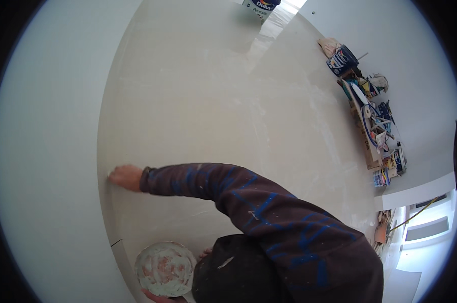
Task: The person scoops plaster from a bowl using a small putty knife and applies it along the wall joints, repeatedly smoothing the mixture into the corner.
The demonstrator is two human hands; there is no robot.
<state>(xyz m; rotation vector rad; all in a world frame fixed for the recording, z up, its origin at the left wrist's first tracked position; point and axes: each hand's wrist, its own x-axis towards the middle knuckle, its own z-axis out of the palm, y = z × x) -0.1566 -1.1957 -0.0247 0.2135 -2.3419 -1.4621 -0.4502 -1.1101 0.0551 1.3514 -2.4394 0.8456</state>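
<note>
My right arm reaches across to the foot of the white wall (51,151) on the left, where my right hand (126,178) is closed at the skirting (105,192), slightly blurred, around a small pale thing I cannot make out. At the bottom, my left hand (160,297) grips the edge of a round dish (165,267) smeared with white paste over pinkish patches. A dark clothed part of my body (228,267) sits beside the dish and hides part of what is there.
Pale floor (213,111) lies ahead, with a paint bucket (253,9) at the top. Along the right wall are another bucket (342,60), boards (359,116) and piled tools (382,126). A long pole (412,216) leans near a bright opening at lower right.
</note>
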